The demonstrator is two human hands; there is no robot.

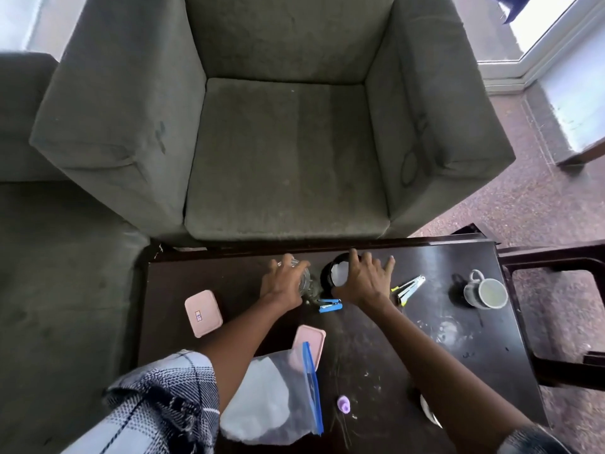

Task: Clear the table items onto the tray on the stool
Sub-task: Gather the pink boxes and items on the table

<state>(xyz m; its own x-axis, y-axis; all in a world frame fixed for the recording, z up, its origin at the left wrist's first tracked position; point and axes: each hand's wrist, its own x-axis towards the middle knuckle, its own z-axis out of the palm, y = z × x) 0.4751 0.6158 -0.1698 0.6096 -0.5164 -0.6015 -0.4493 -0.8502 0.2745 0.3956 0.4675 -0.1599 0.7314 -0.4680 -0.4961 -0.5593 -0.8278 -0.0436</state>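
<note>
Nearby, blue stapler beside glass jar; pink lid, mug.

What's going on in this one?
A person leans over a dark wooden table. The left hand grips a clear glass container. The right hand rests with spread fingers on a round black cup with a white inside. A small blue stapler, a grey mug and a clear zip bag with a blue seal lie untouched on the table. No tray is in view.
</note>
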